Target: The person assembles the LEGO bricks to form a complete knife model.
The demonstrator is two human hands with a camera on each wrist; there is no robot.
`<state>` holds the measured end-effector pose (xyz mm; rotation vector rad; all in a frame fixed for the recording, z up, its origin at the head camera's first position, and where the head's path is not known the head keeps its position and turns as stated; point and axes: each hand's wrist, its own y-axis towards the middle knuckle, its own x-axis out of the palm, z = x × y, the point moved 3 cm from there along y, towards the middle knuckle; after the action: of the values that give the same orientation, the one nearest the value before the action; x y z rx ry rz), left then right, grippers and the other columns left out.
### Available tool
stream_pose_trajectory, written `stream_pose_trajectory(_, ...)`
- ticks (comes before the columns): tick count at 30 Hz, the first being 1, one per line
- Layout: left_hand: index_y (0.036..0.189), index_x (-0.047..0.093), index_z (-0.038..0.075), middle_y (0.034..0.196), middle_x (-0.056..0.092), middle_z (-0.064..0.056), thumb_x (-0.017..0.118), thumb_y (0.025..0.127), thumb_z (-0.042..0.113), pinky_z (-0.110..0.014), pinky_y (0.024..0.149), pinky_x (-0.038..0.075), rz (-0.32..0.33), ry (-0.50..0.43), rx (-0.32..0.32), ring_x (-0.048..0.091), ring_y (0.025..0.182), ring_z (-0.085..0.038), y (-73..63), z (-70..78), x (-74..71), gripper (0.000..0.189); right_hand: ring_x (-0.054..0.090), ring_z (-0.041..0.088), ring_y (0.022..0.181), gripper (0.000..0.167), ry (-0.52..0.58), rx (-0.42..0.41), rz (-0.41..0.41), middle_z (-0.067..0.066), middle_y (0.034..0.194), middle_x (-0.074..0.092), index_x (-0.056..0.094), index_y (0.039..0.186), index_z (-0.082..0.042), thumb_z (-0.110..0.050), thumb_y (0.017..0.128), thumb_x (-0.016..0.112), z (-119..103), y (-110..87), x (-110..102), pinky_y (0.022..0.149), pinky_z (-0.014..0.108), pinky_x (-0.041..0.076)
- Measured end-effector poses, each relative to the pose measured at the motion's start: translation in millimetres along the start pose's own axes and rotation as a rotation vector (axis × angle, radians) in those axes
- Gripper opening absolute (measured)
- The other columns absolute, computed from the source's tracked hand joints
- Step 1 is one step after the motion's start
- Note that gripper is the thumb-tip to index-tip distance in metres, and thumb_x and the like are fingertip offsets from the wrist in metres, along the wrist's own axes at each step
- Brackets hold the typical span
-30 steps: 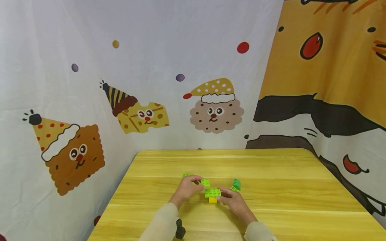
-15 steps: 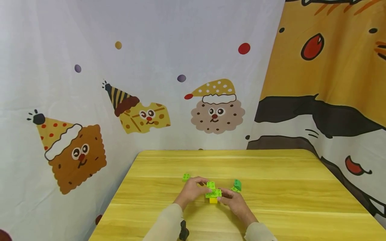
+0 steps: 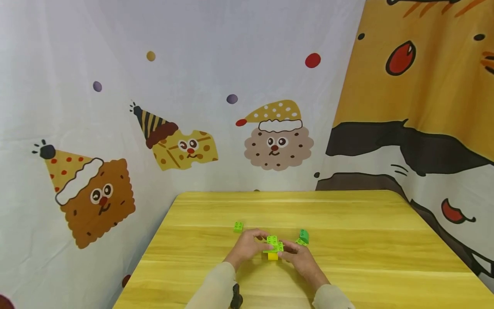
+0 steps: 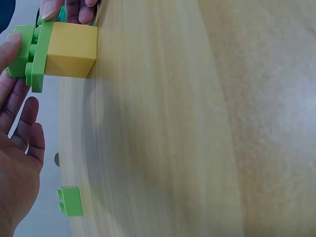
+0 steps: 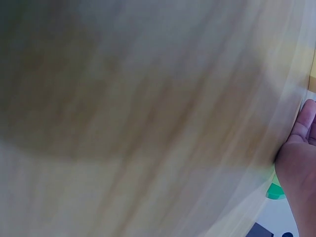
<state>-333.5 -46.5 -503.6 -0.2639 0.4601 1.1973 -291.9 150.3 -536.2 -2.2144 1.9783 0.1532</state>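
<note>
A yellow building brick (image 3: 272, 256) stands on the table with a longer light-green brick (image 4: 41, 61) across its top. My left hand (image 3: 248, 247) pinches a small light-green brick (image 3: 272, 240) between thumb and fingers. In the left wrist view, that small brick (image 4: 19, 52) sits right at the studs of the longer one, toward one end. From the other side my right hand (image 3: 302, 260) grips the longer brick, thumb near its front corner. Only part of the right hand (image 5: 298, 153) shows in the right wrist view.
A loose small light-green brick (image 3: 238, 226) lies behind the left hand. Just beyond the right hand are a dark-green curved brick (image 3: 304, 235) and a light-green piece (image 3: 300, 243) below it. The wooden table (image 3: 366, 240) ends at a cartoon-printed curtain (image 3: 216, 77).
My left hand has moved slightly right and lowered the small light-green brick onto the longer one. The right hand keeps its place. The loose brick behind the left hand now shows fully.
</note>
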Motion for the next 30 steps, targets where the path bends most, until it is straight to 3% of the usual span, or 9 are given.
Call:
stream_pose_trajectory(10,0.106,0.076,0.023,0.103,0.064,0.008,0.083,0.082,0.027,-0.04,0.081,0.047,-0.018,0.022,0.025,0.054,0.098,-0.018,0.7,3.9,-0.8,0.025,0.061,0.027,0.107,0.053,0.005,-0.024,0.005,0.014,0.117,0.066,0.06,0.134,0.001,-0.024,0.089,0.076,-1,2.5,-1,0.087,0.042,0.052)
stream_pose_trajectory(15,0.104,0.076,0.022,0.102,0.064,0.01,0.083,0.082,0.026,-0.042,0.082,0.046,-0.037,0.033,0.054,0.056,0.101,-0.023,0.9,8.8,-0.6,0.024,0.061,0.028,0.109,0.052,-0.014,0.008,0.027,0.015,0.121,0.065,0.06,0.134,0.0,-0.023,0.09,0.075,0,2.2,-3,0.088,0.044,0.052)
stream_pose_trajectory(23,0.112,0.073,0.021,0.103,0.063,0.007,0.08,0.086,0.03,-0.039,0.08,0.046,-0.028,-0.051,0.049,0.054,0.101,-0.021,-2.8,0.3,3.9,0.028,0.061,0.029,0.11,0.053,-0.032,0.01,0.028,0.016,0.122,0.065,0.06,0.134,0.0,-0.026,0.09,0.075,2,3.4,-2,0.088,0.043,0.052)
stream_pose_trajectory(30,0.107,0.074,0.022,0.101,0.064,0.009,0.08,0.086,0.029,-0.038,0.081,0.046,-0.014,-0.036,0.061,0.055,0.1,-0.02,-2.3,-1.1,4.7,0.023,0.061,0.028,0.11,0.054,-0.019,0.008,0.027,0.017,0.122,0.064,0.057,0.136,0.001,-0.023,0.091,0.074,2,2.1,0,0.089,0.044,0.052)
